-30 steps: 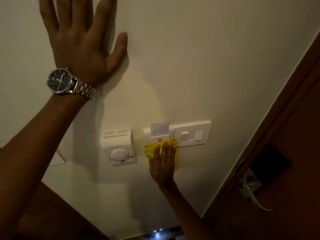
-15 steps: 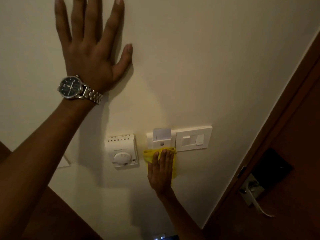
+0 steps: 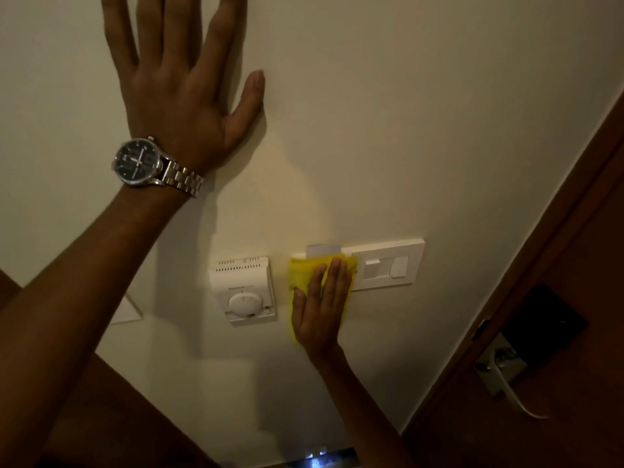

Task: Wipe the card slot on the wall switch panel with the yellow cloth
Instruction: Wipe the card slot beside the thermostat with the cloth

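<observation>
A person faces a plain cream wall [image 3: 405, 130] in dim light, seen from a camera worn on the head. The left hand [image 3: 179, 96] lies flat against the wall high up, fingers spread wide and holding nothing; a silver metal wristwatch with a dark dial [image 3: 141, 162] sits on its wrist.

Lower down, the right hand [image 3: 320, 309] presses a folded yellow cloth [image 3: 304, 271] against the wall. Its fingers are straight and close together, laid flat over the cloth rather than curled around it, so the cloth is pinned under the palm and fingers. The cloth covers most of the card slot at the left end of a long white plastic wall switch panel [image 3: 388, 265]. Only the top edge of a pale card [image 3: 323, 248] standing in the slot shows above the cloth. The rocker switches at the right end of the panel are uncovered.

Just beside the cloth, to the left, is a white box-shaped thermostat with a round dial [image 3: 243, 292]. At the right edge stands a dark wooden door with a metal lever handle [image 3: 503, 369].

The wiping appears to be under way, with the cloth directly on the slot. The next move likely calls for light, even strokes across the slot face, without dislodging the card or pressing the nearby switches.
</observation>
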Tool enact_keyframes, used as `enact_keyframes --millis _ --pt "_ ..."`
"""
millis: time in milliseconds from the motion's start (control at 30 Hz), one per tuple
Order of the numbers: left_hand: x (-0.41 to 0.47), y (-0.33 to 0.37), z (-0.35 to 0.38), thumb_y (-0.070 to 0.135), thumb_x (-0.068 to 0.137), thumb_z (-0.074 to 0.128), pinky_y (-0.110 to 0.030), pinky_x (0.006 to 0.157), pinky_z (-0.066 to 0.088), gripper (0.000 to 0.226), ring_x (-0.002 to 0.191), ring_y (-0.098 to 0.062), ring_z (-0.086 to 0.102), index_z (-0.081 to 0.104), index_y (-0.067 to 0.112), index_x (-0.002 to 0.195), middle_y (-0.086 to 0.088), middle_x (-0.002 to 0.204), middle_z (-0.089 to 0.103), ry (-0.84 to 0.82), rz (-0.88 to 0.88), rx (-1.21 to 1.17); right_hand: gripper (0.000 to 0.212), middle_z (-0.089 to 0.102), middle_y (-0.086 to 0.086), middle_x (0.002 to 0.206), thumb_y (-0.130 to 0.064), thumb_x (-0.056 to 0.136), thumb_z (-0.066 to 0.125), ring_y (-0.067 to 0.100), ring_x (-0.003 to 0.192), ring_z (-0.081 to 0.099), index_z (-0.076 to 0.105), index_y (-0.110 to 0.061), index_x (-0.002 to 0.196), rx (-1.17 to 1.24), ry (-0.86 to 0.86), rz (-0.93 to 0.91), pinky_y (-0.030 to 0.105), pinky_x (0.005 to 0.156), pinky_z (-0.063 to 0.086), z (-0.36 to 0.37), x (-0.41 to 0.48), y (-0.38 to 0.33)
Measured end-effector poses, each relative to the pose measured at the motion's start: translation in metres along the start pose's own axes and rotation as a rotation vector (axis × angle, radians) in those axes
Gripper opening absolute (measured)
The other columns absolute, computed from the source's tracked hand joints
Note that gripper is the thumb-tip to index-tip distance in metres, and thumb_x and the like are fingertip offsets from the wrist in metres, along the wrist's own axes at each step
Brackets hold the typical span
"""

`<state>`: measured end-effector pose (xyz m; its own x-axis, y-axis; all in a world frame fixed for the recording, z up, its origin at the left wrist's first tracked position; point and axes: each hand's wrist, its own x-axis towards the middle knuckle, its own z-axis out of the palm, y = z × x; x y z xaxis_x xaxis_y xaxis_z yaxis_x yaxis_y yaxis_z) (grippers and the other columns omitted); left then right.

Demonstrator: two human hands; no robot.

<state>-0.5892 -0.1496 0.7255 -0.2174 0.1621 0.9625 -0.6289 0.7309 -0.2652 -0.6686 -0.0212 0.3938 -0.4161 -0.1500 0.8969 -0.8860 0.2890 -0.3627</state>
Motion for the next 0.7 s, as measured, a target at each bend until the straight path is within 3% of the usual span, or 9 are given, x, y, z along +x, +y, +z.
enact_keyframes --millis 233,433,533,600,700 --pt "0.003 -0.004 -0.002 0.058 0.109 0.043 -0.070 0.116 0.032 0.064 0.147 -0.042 0.039 0.036 0.024 0.162 -0.021 0.158 0.042 0.010 -0.004 -0.003 0.062 0.005 0.016 0.172 -0.032 0.111 0.031 0.035 0.159 0.011 0.010 -0.008 0.164 -0.062 -0.033 -0.086 0.048 0.130 0.016 -0.010 -0.016 0.005" --pt "0.004 -0.006 0.002 0.060 0.108 0.043 -0.067 0.115 0.036 0.063 0.145 -0.040 0.042 0.035 0.027 0.162 -0.019 0.156 0.046 0.036 -0.015 -0.008 0.064 0.004 0.019 0.171 -0.033 0.111 0.034 0.039 0.158 0.012 0.011 -0.007 0.164 0.022 0.037 0.025 0.049 0.130 0.015 0.000 0.013 -0.005" --pt "0.002 -0.005 0.002 0.060 0.108 0.045 -0.067 0.116 0.034 0.064 0.146 -0.040 0.040 0.035 0.026 0.162 -0.020 0.157 0.044 0.031 -0.006 -0.021 0.063 0.004 0.020 0.171 -0.033 0.112 0.032 0.039 0.159 0.010 0.010 -0.005 0.163 -0.041 0.002 -0.082 0.048 0.130 0.015 -0.003 -0.011 0.014" --pt "0.005 -0.006 -0.001 0.058 0.108 0.044 -0.069 0.117 0.031 0.065 0.148 -0.042 0.037 0.034 0.024 0.163 -0.021 0.159 0.040 0.029 0.000 -0.036 0.062 0.002 0.023 0.170 -0.031 0.112 0.031 0.040 0.158 0.008 0.009 -0.003 0.163 -0.132 -0.022 -0.132 0.050 0.129 0.017 -0.004 -0.023 0.018" --pt "0.006 -0.006 -0.006 0.056 0.109 0.043 -0.070 0.117 0.031 0.064 0.148 -0.043 0.037 0.035 0.022 0.163 -0.022 0.159 0.040 0.030 0.010 -0.007 0.064 0.002 0.027 0.169 -0.030 0.111 0.034 0.044 0.157 0.009 0.010 0.001 0.162 -0.145 0.024 -0.066 0.057 0.124 0.021 0.001 -0.016 0.005"
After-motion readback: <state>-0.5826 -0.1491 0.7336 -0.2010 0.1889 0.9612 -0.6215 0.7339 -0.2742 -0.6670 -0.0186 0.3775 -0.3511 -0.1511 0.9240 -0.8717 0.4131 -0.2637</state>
